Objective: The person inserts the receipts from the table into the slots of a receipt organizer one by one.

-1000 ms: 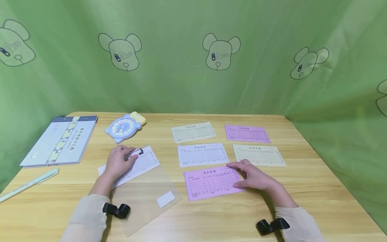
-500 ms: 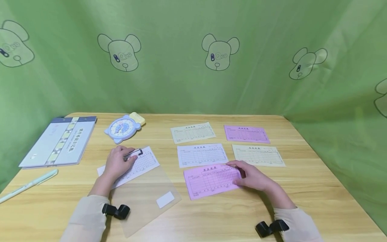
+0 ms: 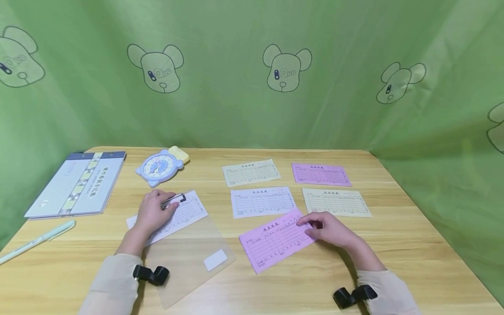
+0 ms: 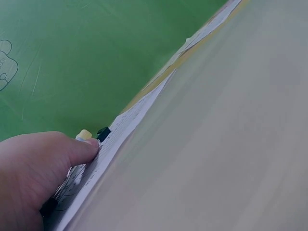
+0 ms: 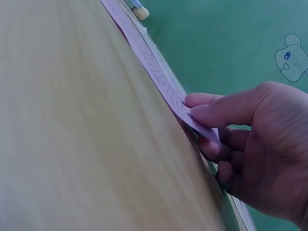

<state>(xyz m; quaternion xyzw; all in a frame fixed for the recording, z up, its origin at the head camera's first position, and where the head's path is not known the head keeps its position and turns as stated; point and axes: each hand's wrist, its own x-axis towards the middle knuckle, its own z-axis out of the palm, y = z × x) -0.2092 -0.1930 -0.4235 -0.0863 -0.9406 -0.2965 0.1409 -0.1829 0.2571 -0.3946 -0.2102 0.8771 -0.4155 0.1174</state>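
Observation:
A see-through clipboard (image 3: 181, 271) lies tilted on the table, with a white printed form (image 3: 190, 213) at its upper end. My left hand (image 3: 153, 212) grips the metal clip (image 3: 174, 200) there, the thumb on the near side; in the left wrist view the thumb tip (image 4: 89, 149) rests close to the clip's black end. My right hand (image 3: 330, 229) pinches the right end of a pink form (image 3: 271, 243), which is turned askew. In the right wrist view the pink form (image 5: 154, 72) passes between the thumb and fingers, its end slightly raised.
Behind the pink form lie a white form (image 3: 261, 202), two pale yellow-green forms (image 3: 252, 172) and another pink form (image 3: 320, 174). At left are a ledger book (image 3: 78, 183), a mint pen (image 3: 37, 240), a blue clock (image 3: 160, 167) and a yellow block (image 3: 179, 154).
The pink form has swung so its right end sits higher and its left end nearer me, with my right fingers now pinching its edge. My left hand stays on the clip.

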